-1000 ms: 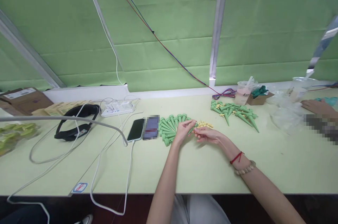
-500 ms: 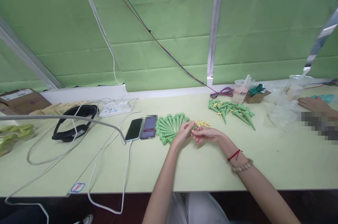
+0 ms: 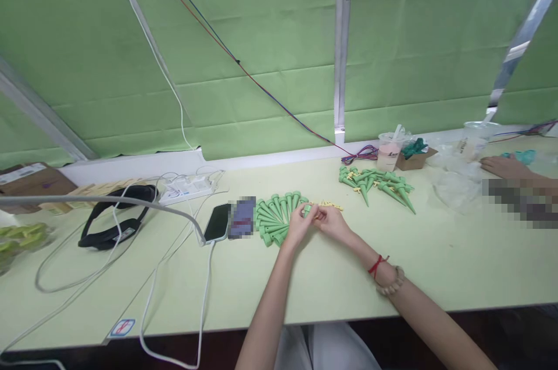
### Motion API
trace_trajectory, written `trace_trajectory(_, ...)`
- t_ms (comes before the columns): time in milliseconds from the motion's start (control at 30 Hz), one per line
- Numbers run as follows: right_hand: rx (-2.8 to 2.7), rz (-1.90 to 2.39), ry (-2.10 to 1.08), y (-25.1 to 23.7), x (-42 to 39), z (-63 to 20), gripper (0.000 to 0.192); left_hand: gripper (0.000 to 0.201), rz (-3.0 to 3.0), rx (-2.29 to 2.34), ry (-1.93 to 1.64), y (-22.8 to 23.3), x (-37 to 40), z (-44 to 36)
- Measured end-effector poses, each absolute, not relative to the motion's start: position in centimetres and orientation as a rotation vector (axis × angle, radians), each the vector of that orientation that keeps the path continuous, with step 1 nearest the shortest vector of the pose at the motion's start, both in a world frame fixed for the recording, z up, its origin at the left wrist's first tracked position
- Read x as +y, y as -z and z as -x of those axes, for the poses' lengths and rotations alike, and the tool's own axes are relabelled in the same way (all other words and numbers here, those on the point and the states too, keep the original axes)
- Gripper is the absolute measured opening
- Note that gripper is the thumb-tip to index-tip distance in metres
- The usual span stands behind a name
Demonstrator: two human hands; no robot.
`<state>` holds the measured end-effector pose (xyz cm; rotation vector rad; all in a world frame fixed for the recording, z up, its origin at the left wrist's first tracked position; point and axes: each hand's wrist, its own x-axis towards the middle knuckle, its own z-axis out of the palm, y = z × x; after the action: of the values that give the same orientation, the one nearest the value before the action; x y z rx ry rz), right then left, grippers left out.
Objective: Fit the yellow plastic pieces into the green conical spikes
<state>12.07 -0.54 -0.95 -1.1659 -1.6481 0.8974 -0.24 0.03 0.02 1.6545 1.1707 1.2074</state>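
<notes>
The two hands met over the counter [image 3: 340, 283], fingertips touching or nearly so; clock directions ran from that meeting point, with twelve toward the green curtain [image 3: 270, 103]. The left hand [image 3: 300, 223] was narrow, its fingers curled around a green spike [image 3: 307, 209], of which only a small part showed. The right hand [image 3: 333, 223] was narrow too, its thumb and fingers pinched together against the left; whether it held anything could not be told. At about four o'clock, its wrist wore a red string [image 3: 378, 265] and a beaded bracelet [image 3: 392, 283].

At nine o'clock, just beside the left hand, a fan of green spikes [image 3: 272, 213] lay with heads outward and points drawn together. At two o'clock, partly hidden behind the right hand, were small yellow pieces [image 3: 335, 205]. Farther out, between two and three, lay a loose pile of green spikes [image 3: 377, 183], with yellow pieces on some.

Beyond that pile, at two o'clock, stood a plastic cup [image 3: 389, 154] beside a small cardboard box [image 3: 412, 161]. A clear plastic bag [image 3: 457, 190] lay nearer three, and past it rested another person's hand [image 3: 503, 166].

Out at nine o'clock, past the fan, came a blurred flat item [image 3: 242, 218], a phone [image 3: 217, 223] and a black headset [image 3: 131, 227]. A white power strip [image 3: 187, 189] sat between nine and ten.
</notes>
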Motion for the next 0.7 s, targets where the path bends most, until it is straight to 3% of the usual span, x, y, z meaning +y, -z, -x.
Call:
trace_trajectory(67, -1.657, 1.159, -0.652, 0.8, -0.7, -11.6, 0.016, 0.037, -1.636, 1.219, -1.273, -0.1, 0.1, 0.2)
trace_trajectory(133, -1.62, 1.149, -0.638, 0.4, -0.9, -11.3, 0.018, 0.038, -1.61, 1.22, -1.301, -0.2, 0.1, 0.3)
trace_trajectory(367, -1.251, 1.064, -1.695, -1.1, -1.0, -12.0, 0.032, 0.048, -1.468, 1.125, -1.327, -0.5, 0.3, 0.2)
trace_trajectory(467, -1.128, 0.946, -1.92, -1.3, -1.0, -12.2, 0.035, 0.048, -1.402, 1.075, -1.299, -0.6, 0.1, 0.2)
trace_trajectory(567, -1.116, 0.9, -1.965, -1.2, -1.0, -12.4, 0.028, 0.046, -1.412, 1.015, -1.301, -0.7, -0.1, 0.3)
trace_trajectory(700, -1.326, 0.996, -1.747, -1.0, -0.9, -12.7, 0.025, 0.043, -1.439, 1.047, -1.253, -0.9, -0.1, 0.5)
